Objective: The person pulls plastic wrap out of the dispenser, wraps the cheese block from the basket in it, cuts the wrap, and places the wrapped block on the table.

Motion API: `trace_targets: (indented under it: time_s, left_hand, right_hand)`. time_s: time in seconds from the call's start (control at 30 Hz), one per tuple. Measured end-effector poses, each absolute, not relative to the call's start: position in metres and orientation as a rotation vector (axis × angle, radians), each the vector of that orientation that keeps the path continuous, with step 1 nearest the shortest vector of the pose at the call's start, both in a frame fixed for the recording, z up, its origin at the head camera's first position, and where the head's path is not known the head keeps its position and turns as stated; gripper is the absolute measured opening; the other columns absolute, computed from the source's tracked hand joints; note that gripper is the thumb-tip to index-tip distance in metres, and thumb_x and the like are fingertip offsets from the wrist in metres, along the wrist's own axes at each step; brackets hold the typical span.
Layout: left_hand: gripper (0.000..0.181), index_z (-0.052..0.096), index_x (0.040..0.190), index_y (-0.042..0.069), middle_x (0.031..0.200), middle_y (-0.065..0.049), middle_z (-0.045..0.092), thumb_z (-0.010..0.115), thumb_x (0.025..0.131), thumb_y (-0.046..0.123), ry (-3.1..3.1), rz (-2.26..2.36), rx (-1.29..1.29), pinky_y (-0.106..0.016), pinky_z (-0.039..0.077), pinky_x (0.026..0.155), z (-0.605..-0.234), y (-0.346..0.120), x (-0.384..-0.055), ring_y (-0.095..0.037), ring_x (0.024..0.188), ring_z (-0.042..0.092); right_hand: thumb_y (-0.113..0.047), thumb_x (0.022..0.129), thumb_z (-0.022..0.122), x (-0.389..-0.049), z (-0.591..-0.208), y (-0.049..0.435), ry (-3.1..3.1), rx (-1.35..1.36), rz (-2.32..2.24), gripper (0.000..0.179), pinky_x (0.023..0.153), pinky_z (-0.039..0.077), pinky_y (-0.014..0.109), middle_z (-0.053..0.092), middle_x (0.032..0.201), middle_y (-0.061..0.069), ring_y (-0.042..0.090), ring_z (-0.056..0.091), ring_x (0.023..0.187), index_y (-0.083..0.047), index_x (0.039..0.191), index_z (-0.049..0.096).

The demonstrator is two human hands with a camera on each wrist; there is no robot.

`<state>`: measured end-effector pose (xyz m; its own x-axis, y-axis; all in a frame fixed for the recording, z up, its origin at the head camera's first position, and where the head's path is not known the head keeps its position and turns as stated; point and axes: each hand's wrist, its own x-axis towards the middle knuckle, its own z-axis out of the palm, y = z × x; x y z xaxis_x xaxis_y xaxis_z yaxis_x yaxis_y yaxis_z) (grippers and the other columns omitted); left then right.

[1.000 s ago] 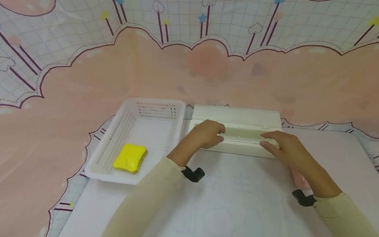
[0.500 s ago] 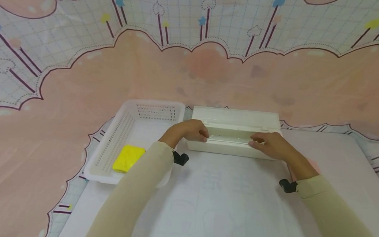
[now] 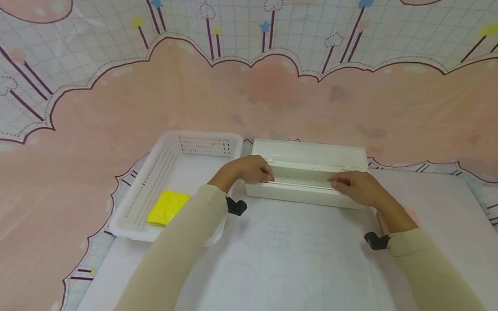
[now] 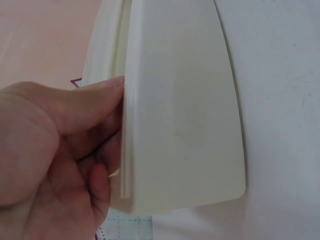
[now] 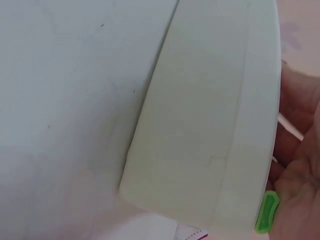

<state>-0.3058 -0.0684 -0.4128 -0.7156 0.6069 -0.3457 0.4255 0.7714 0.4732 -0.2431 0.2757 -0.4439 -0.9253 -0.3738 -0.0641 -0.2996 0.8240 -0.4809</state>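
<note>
Now both hands work at the long, cream-coloured plastic box (image 3: 307,196), which lies lengthwise before the person with its flat, cream lid (image 3: 310,154) tipped back along the far side. Compared with the first head view, the left hand (image 3: 248,169) has moved to the box's left end, and the right hand (image 3: 359,187) reaches a little further in from its right end. The thumbs and fingertips, parted half a second ago, are now drawn together, so the work seems to have passed from reaching to taking hold along the near edge of the trough.

The left thumb touches that edge beside a clear, narrow plastic strip (image 4: 125,175), its other fingers bent behind it; the right fingers curl behind the box's wall, near a small, bright green piece (image 5: 268,212). What either hand grips, if anything, I cannot tell. Both wrists bend inward over the box, the forearms slanting up to it from either side.

Left of the box stands a white, perforated plastic basket (image 3: 203,133) holding a bright yellow, squarish item (image 3: 168,208). Right of it, a pink thing (image 3: 413,215) shows partly behind the right forearm. The white-covered counter (image 3: 289,264) carries the box.
</note>
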Motion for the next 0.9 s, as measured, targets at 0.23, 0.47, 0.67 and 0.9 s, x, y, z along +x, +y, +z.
trace_targets:
  time_s: [0.23,0.47,0.67,0.9]
  left_hand:
    - [0.022,0.077,0.118,0.017,0.11,0.001,0.075,0.065,0.101,0.024,2.536,0.61,0.638,-0.035,0.052,0.099,-0.416,-0.063,-0.306,-0.015,0.101,0.065]
    - [0.022,0.077,0.119,0.019,0.107,0.001,0.077,0.066,0.101,0.025,2.554,0.625,0.53,-0.037,0.053,0.1,-0.414,-0.057,-0.302,-0.017,0.103,0.068]
    - [0.023,0.078,0.119,0.019,0.118,0.0,0.076,0.067,0.1,0.027,2.548,0.642,0.487,-0.04,0.048,0.109,-0.411,-0.055,-0.302,-0.021,0.121,0.064]
    - [0.026,0.078,0.117,0.017,0.111,-0.002,0.077,0.065,0.101,0.032,2.535,0.633,0.49,-0.039,0.05,0.105,-0.412,-0.055,-0.302,-0.021,0.111,0.068]
  right_hand:
    - [-0.045,0.099,0.064,-0.252,-0.438,0.268,2.774,-0.281,-0.765,0.046,0.099,0.05,0.058,0.068,0.131,0.02,0.043,0.06,0.123,-0.008,0.125,0.073]
    - [-0.052,0.091,0.071,-0.258,-0.438,0.261,2.779,-0.133,-0.702,0.05,0.098,0.048,0.059,0.063,0.138,0.022,0.048,0.055,0.129,-0.014,0.123,0.075]
    - [-0.065,0.085,0.071,-0.258,-0.439,0.259,2.772,-0.07,-0.661,0.063,0.087,0.052,0.052,0.061,0.139,0.024,0.046,0.057,0.125,-0.016,0.125,0.073]
    - [-0.061,0.086,0.072,-0.258,-0.439,0.254,2.743,-0.002,-0.659,0.055,0.091,0.049,0.057,0.059,0.143,0.02,0.045,0.054,0.13,-0.02,0.123,0.076]
